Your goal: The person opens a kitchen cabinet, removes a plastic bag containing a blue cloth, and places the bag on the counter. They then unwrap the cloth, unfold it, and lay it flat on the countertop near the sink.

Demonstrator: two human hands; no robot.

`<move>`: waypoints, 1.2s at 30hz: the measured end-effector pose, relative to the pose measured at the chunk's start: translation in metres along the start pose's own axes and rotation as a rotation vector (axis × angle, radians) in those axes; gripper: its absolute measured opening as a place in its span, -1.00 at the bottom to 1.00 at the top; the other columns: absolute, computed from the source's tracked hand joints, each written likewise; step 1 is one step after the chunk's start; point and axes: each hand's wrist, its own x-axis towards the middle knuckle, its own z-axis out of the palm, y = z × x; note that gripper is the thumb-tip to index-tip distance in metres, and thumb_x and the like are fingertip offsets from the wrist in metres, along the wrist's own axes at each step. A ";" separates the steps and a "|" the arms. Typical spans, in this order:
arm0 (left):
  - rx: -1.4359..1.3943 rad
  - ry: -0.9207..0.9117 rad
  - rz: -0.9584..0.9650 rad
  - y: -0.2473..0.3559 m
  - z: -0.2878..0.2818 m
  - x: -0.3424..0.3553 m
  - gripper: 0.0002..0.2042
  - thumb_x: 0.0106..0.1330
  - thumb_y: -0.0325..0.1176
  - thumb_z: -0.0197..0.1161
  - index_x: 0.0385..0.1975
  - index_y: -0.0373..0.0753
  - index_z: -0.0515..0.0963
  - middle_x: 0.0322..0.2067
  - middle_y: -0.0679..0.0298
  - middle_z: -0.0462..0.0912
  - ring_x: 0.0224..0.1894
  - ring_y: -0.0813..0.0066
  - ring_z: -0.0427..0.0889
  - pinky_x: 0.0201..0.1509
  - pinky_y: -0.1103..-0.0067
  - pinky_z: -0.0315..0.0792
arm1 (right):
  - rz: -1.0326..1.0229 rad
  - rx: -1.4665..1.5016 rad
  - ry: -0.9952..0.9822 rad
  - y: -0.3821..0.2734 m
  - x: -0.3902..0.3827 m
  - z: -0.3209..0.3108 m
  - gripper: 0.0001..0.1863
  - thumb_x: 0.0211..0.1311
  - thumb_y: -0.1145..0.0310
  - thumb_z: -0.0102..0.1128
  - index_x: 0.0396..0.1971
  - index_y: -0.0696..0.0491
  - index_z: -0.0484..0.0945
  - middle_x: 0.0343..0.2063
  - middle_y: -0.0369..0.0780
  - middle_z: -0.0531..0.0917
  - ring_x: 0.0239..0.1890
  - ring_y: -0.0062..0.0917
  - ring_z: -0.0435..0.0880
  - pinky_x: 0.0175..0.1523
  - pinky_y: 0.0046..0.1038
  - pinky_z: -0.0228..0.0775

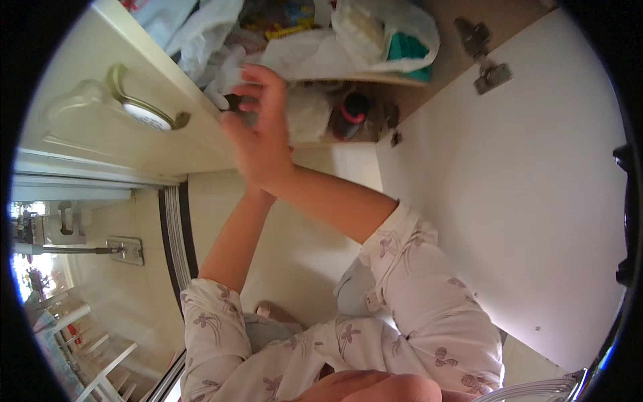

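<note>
My right hand is raised in front of an open cabinet, slightly blurred, its fingers loosely bent and apart from the thumb. Nothing shows in its grip. Closest to its fingertips are crumpled white plastic bags on the upper shelf. My left forearm crosses beneath the right wrist, and the left hand is mostly hidden behind the right one. Under the shelf, a cloudy white bag sits beside a dark jar with a reddish body.
The white cabinet door stands wide on the right, with metal hinges. A cream drawer or door front with a curved handle is at left. Farther left are a flat mop and a white rack.
</note>
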 end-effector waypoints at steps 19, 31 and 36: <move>0.518 0.462 0.167 -0.031 0.038 -0.022 -0.11 0.32 -0.19 0.19 0.43 -0.10 -0.38 0.41 0.06 -0.37 0.42 0.11 -0.18 0.41 0.30 -0.07 | -0.205 -0.148 -0.286 -0.007 -0.085 0.023 -0.65 -0.31 0.36 0.29 -0.40 0.10 0.45 -0.36 -0.07 0.47 -0.28 -0.15 0.48 -0.20 -0.12 0.37; 1.528 0.427 0.558 -0.015 0.000 0.024 -0.09 -0.02 -0.15 0.44 0.38 0.05 0.07 0.41 0.09 -0.08 0.43 -0.05 -0.11 0.41 -0.03 -0.21 | 0.096 0.298 -1.128 -0.007 -0.151 0.074 -0.48 -0.09 0.54 0.18 0.01 0.12 0.46 -0.04 -0.06 0.51 -0.03 -0.19 0.55 0.03 -0.23 0.42; 1.763 0.202 0.483 -0.021 -0.029 0.037 -0.23 0.11 -0.07 0.26 0.34 -0.13 0.12 0.32 0.05 0.19 0.38 -0.08 0.10 0.40 -0.07 -0.18 | 0.062 0.160 -1.211 0.024 -0.153 0.093 -0.51 -0.01 0.40 0.12 0.03 0.04 0.50 -0.13 -0.10 0.60 -0.01 -0.20 0.57 0.08 -0.21 0.43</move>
